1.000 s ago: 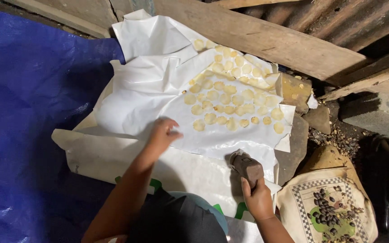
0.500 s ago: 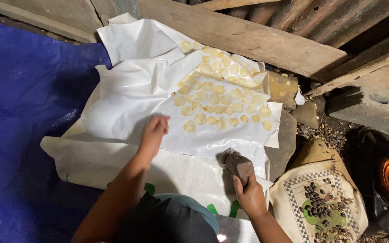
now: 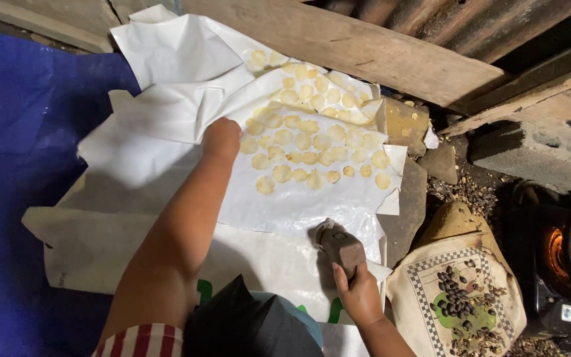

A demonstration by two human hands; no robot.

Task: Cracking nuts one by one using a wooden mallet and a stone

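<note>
Left hand [image 3: 221, 139] fisted on white sheet [image 3: 160, 158] edge | right hand [image 3: 359, 297] gripping mallet [image 3: 340, 243] | blue tarp [image 3: 14, 165] leftward

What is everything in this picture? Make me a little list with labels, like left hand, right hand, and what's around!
left hand: resting on the white sheet next to the flat yellow discs
right hand: gripping a brown stone-like block above the sheet
discs: many, laid in rows, apart from each other
left of sheet: blue tarp
right of sheet: patterned cloth with dark seeds
top: wooden plank
far right: glowing stove
</note>
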